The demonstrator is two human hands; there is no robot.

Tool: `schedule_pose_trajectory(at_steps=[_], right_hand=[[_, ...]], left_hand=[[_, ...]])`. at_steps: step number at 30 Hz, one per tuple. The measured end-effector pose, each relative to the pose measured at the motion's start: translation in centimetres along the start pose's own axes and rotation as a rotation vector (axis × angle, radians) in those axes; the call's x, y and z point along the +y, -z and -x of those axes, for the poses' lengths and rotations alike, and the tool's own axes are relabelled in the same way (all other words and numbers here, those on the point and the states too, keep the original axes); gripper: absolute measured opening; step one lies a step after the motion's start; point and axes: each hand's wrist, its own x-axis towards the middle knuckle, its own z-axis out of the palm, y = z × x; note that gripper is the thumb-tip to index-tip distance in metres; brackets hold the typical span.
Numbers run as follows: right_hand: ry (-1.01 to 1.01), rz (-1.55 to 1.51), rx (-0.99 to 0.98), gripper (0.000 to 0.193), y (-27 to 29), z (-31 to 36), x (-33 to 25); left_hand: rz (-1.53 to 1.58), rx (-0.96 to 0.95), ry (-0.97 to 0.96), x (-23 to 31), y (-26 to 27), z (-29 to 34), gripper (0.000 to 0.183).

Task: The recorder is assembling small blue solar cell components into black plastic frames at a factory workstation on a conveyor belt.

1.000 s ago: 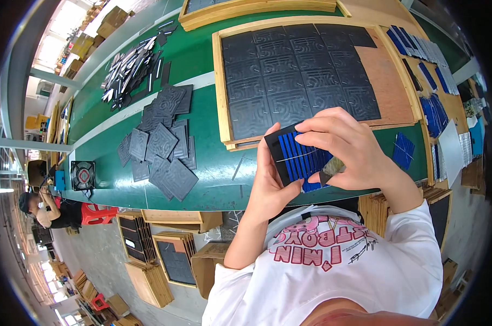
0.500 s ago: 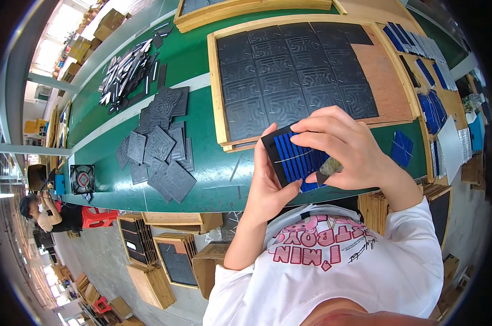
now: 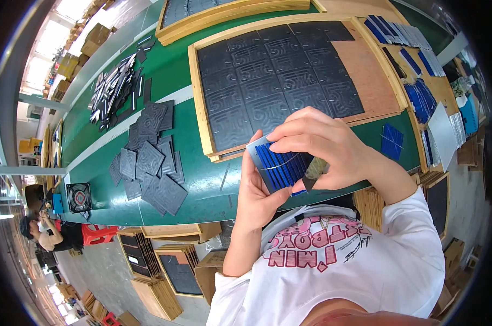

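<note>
Both my hands hold up a small square panel with blue solar cell strips (image 3: 281, 165) in front of my body, above the near edge of the green table. My left hand (image 3: 255, 198) is closed round its left side, thumb along the lower edge. The fingers of my right hand (image 3: 333, 142) press on its top edge and right part. A dark, yellowish-green flap (image 3: 315, 168) shows by my right thumb; whether it belongs to the panel I cannot tell. Just beyond lies a wooden-framed board (image 3: 198, 98) partly covered with black patterned tiles (image 3: 284, 70).
Loose black tiles (image 3: 148, 157) and a heap of thin strips (image 3: 113, 89) lie on the left. A fan (image 3: 79, 198) stands at the table's left end. Blue cell pieces (image 3: 420, 98) and a white sheet (image 3: 442, 136) are on the right. A person (image 3: 48, 236) sits far left.
The panel has tilted in my hands, and its left edge now shines pale instead of black. The dark flap by my right thumb stands out more. The whole view has shifted slightly.
</note>
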Motion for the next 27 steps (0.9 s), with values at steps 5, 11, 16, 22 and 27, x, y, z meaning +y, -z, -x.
schedule_pose_trajectory(at_steps=[5,11,16,22,27], right_hand=[[0.018,-0.046,0.012,0.064,0.04,-0.12,-0.06],[0.01,-0.043,0.008,0.066,0.09,0.02,0.06],[0.001,-0.015,0.002,0.068,0.13,0.14,0.18],[-0.007,0.031,-0.018,0.07,0.28,0.14,0.25],[-0.012,0.07,-0.037,0.073,0.35,0.23,0.22]], left_hand=[[0.011,-0.005,0.005,0.12,-0.28,0.09,0.11],[-0.012,-0.023,-0.006,-0.16,-0.13,-0.01,0.109],[-0.057,-0.034,-0.023,0.23,-0.49,0.13,0.109],[0.132,-0.065,-0.022,0.5,-0.55,0.41,0.097],[0.203,-0.079,0.076,0.67,-0.31,0.66,0.072]])
